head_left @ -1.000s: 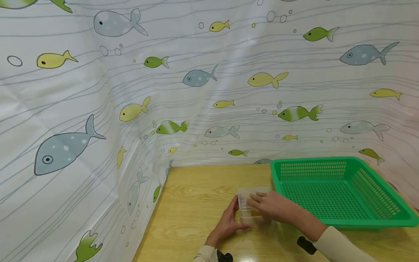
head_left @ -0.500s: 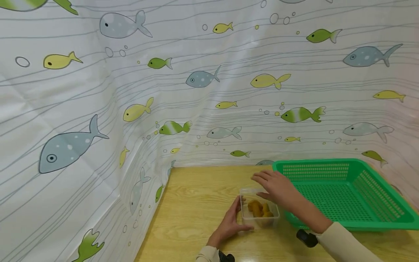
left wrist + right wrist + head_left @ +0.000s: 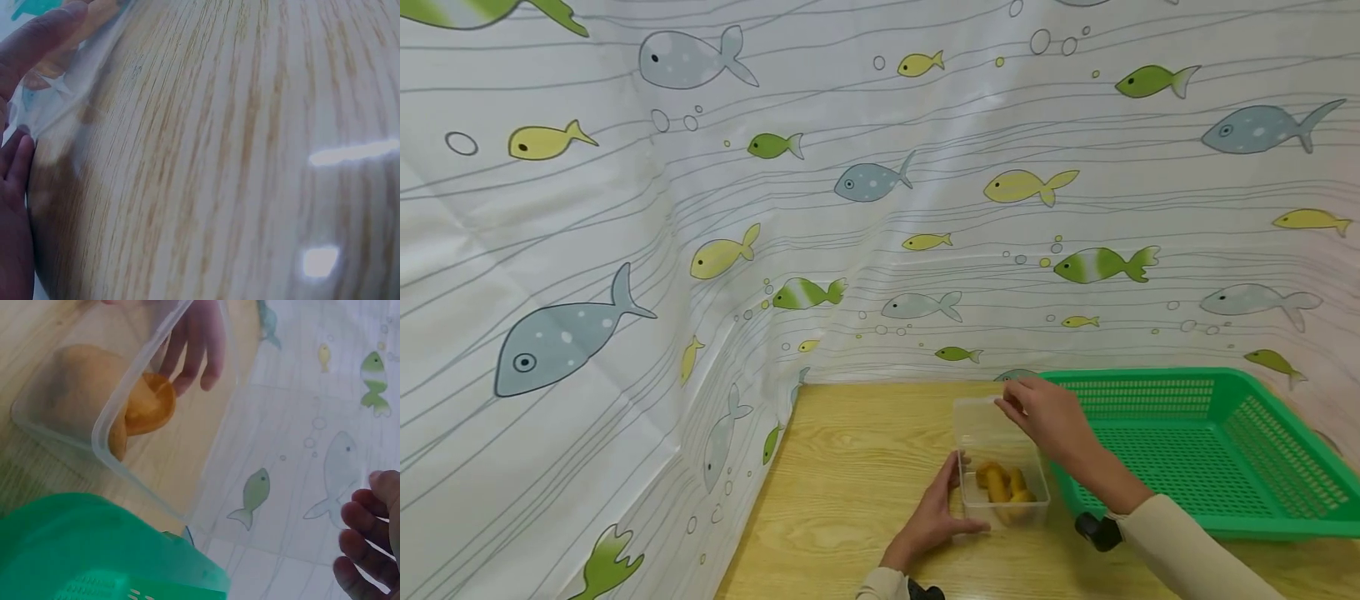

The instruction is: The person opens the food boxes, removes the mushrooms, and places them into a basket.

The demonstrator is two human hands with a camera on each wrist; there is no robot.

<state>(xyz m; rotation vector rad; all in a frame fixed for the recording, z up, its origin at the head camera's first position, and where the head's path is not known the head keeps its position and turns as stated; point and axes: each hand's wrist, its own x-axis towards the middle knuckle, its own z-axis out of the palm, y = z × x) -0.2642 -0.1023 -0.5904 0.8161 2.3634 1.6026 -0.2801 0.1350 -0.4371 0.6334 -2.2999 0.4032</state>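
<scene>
A clear plastic food container (image 3: 1004,510) stands on the wooden table, its translucent lid (image 3: 977,422) raised at the back edge. Inside lie orange-brown pieces shaped like mushrooms (image 3: 997,483); the right wrist view shows a rounded cap (image 3: 150,403) through the wall. My left hand (image 3: 929,518) holds the container's left side, thumb along the front and fingers on the side wall. My right hand (image 3: 1051,417) is at the raised lid's right edge, fingers curled and seemingly pinching it; the exact contact is hard to see through the translucent plastic.
A green plastic basket (image 3: 1157,523) with perforated walls stands close to the container's right. Its inside bottom shows bare. Behind and to the left of the table (image 3: 842,467) hangs a white sheet (image 3: 850,108) printed with fish.
My right hand has moved from over the container up to its back right. The lid has swung up and back, uncovering the mushroom-shaped pieces. My left hand has stayed at the container's side.
</scene>
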